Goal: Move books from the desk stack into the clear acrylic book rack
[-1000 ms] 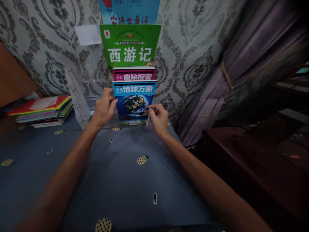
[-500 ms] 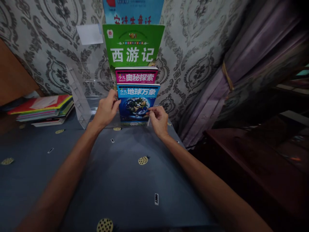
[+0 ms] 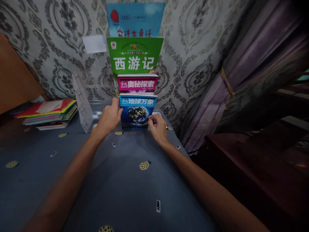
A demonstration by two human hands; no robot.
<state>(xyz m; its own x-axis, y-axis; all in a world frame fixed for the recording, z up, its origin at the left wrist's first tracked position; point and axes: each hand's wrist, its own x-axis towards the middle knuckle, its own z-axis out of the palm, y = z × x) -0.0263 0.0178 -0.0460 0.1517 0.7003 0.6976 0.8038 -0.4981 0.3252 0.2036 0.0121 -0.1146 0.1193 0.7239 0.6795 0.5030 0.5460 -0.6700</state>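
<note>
A blue book with a globe on its cover (image 3: 136, 112) stands at the front of a clear tiered rack (image 3: 83, 108). My left hand (image 3: 109, 116) is at its left edge, thumb at the cover and fingers curled beside it. Thumb and forefinger of my right hand (image 3: 158, 129) pinch its lower right edge. Behind it, rising in steps, are a pink-topped book (image 3: 137, 83), a green book (image 3: 135, 59) and a light blue book (image 3: 137, 16). The blue book's lower edge is low in the front tier, close to the tablecloth.
A stack of books and folders (image 3: 50, 112) lies left of the rack. A white card (image 3: 94, 44) is at the rack's upper left. The table has a dark blue cloth (image 3: 125, 183) with pineapple prints. Right are a tied purple curtain (image 3: 207, 116) and a dark red surface (image 3: 231, 154).
The blue book has gone lower, showing more of the pink cover behind it. Both hands moved down with it. The view has tilted up, bringing more of the light blue book into sight.
</note>
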